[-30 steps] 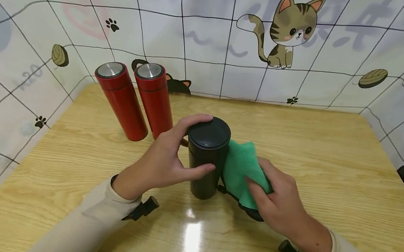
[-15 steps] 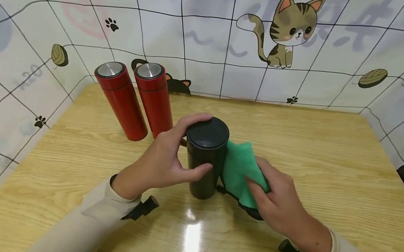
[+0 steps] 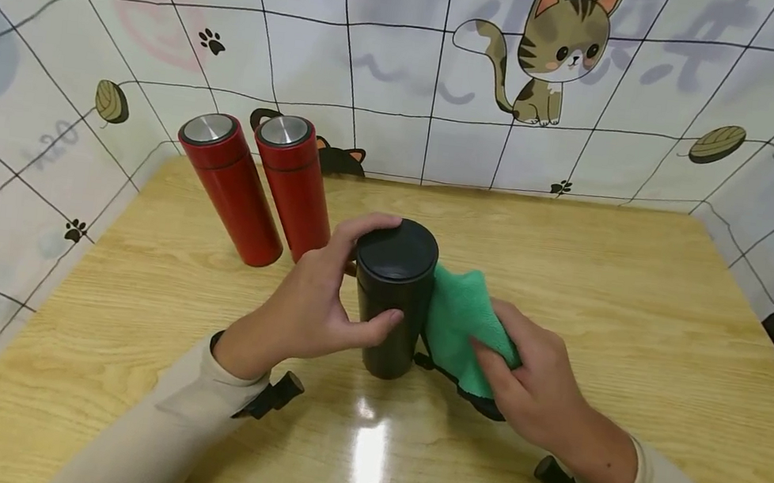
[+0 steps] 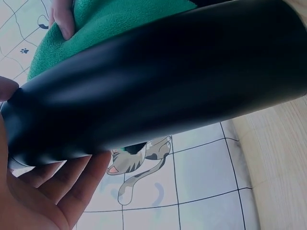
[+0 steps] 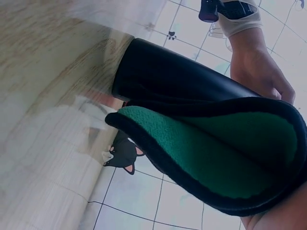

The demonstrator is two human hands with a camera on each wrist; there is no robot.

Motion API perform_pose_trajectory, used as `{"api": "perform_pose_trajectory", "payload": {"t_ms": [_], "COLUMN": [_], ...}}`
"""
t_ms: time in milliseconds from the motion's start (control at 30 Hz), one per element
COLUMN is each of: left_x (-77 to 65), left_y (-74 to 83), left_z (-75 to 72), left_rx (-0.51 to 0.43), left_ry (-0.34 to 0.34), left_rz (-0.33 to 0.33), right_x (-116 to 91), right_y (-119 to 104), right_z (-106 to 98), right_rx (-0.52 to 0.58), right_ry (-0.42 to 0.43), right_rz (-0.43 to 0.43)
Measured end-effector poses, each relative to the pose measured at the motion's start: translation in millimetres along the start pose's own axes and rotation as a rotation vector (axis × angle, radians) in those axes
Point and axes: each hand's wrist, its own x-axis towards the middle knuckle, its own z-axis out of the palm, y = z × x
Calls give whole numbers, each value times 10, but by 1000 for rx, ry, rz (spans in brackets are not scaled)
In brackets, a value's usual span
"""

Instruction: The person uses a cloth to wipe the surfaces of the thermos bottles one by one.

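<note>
A black tumbler with a flat lid [image 3: 398, 252] stands upright on the wooden table, its side filling much of the left wrist view [image 4: 158, 81]. My left hand [image 3: 311, 308] grips it near the top, thumb in front and fingers around the far side. In my right hand [image 3: 536, 378] is a green cloth with a dark edge [image 3: 459, 325], pinched between thumb and fingers and laid against the tumbler's right side. Seen from the right wrist, the cloth [image 5: 206, 158] is folded over into a loop. The right fingers behind the cloth are hidden.
Two red flasks with steel-topped lids, a left one [image 3: 231, 192] and a right one [image 3: 295, 191], stand behind and left of the tumbler. A wall covering printed with cats [image 3: 393, 59] encloses the back and sides of the wooden table [image 3: 638, 302].
The tumbler has shifted very slightly left with the left hand on it. The cloth stays against its side. The whole head view has tipped slightly.
</note>
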Motion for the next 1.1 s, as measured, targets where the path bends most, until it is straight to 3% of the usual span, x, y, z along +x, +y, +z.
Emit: {"api": "perform_pose_trajectory", "payload": {"t_ms": [133,367,600,833,1033,1100], "left_x": [-6,2,17,24,6,4], "left_y": [0,10,14,6,19,16], "left_z": [-15,-39,-43,-31,14,24], "left_rx": [4,-6,4,-2,-17,-18], "left_ry": [-11,0,-6,-24,-19,-7], "left_rz": [-7,12,7,-10,-61,-67], "right_x": [10,15,11,8,-8,-3], "right_y": [-9,-6,-7,-12,-29,-28], "right_z": [-6,-4,0,4,5,3], "right_rx": [-14,-7,7,-47,-21,-7], "right_ry": [31,-44,58,-77,2,-8], "right_rz": [-8,-26,-54,30,-6,-11]}}
